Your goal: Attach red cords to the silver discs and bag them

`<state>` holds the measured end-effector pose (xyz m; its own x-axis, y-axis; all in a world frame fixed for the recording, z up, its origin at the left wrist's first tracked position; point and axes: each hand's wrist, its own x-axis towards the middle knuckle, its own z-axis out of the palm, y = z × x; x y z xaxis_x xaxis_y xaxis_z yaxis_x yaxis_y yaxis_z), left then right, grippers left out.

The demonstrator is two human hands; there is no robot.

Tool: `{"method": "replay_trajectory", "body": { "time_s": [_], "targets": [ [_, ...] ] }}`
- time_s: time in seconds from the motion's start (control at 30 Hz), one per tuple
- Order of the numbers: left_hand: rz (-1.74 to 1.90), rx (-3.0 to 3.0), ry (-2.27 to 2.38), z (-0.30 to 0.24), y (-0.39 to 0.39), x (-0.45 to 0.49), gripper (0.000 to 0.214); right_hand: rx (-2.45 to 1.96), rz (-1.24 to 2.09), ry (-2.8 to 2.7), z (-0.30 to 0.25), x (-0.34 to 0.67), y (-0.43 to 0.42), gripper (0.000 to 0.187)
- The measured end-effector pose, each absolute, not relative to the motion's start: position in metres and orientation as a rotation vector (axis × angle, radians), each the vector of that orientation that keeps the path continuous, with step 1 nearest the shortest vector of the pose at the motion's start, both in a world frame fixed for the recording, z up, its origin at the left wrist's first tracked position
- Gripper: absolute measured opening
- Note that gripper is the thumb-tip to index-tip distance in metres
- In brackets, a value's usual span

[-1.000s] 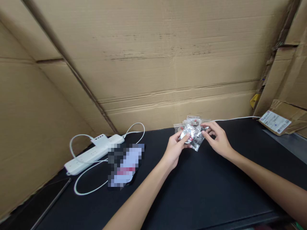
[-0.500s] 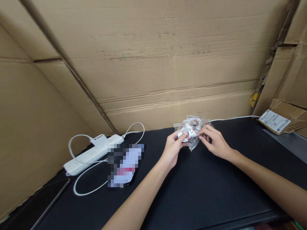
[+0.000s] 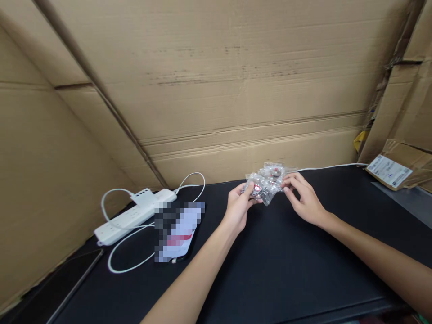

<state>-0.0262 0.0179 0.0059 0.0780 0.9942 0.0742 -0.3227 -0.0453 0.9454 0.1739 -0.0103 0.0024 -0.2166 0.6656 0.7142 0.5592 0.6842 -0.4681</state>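
Note:
A small clear plastic bag (image 3: 260,191) with a round silvery part and a red mark inside is pinched in my left hand (image 3: 239,205), just above the black table (image 3: 276,261). My right hand (image 3: 303,198) is at the bag's right edge, fingers curled and touching the plastic. Behind them, a little pile of similar clear bags (image 3: 274,172) lies against the cardboard wall.
A white power strip (image 3: 135,216) with looping white cables sits at the left. A blurred phone (image 3: 177,230) lies beside it. Cardboard sheets (image 3: 216,90) wall in the back and left. A labelled cardboard box (image 3: 394,168) stands at the right, with a thin white cable (image 3: 330,167) along the back.
The bag in my hands has shifted slightly left and farther away. The round part has turned, showing less of its face. Both hands followed it.

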Motion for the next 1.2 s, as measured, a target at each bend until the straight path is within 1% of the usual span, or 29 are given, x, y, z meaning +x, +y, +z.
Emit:
{"method": "replay_trajectory", "body": {
  "time_s": [0.1,0.13,0.17,0.27,0.47,0.53,0.6,0.73,0.8,0.87,0.97,1.07,1.2],
  "targets": [
    [1.338,1.132,0.884,0.008,0.015,-0.024,0.029,-0.964,-0.087,-1.911,0.006,0.173,-0.014,0.028],
    [1.339,1.162,0.883,0.008,0.014,-0.023,0.029,-0.945,-0.151,-1.949,0.007,0.172,-0.016,0.030],
    [1.336,1.185,0.876,0.009,0.013,-0.022,0.029,-0.918,-0.199,-2.003,0.008,0.170,-0.018,0.028],
    [1.326,1.211,0.863,0.009,0.012,-0.020,0.028,-0.854,-0.271,-2.172,0.007,0.166,-0.022,0.014],
    [1.357,1.199,0.837,0.011,0.013,-0.021,0.028,-1.041,-0.297,-2.107,0.001,0.166,-0.020,0.018],
    [1.351,1.207,0.820,0.012,0.013,-0.022,0.028,-1.057,-0.200,-2.056,0.000,0.168,-0.017,0.017],
    [1.347,1.209,0.814,0.013,0.012,-0.023,0.028,-1.057,0.010,-1.961,0.000,0.167,-0.015,0.016],
    [1.325,1.232,0.820,0.012,0.011,-0.023,0.025,-1.056,0.683,-1.574,0.000,0.163,-0.011,0.020],
    [1.308,1.265,0.816,0.011,0.011,-0.023,0.025,-1.033,0.922,-1.417,0.000,0.161,-0.009,0.022],
    [1.297,1.305,0.810,0.010,0.010,-0.022,0.026,-1.037,0.990,-1.350,0.000,0.161,-0.008,0.022],
    [1.292,1.362,0.808,0.009,0.010,-0.021,0.027,-1.062,0.970,-1.346,0.000,0.162,-0.009,0.025],
    [1.293,1.399,0.826,0.009,0.009,-0.019,0.026,-1.061,1.014,-1.331,0.001,0.162,-0.010,0.029],
    [1.301,1.414,0.854,0.008,0.009,-0.016,0.026,-1.062,1.068,-1.245,0.004,0.162,-0.010,0.030]
  ]
}}
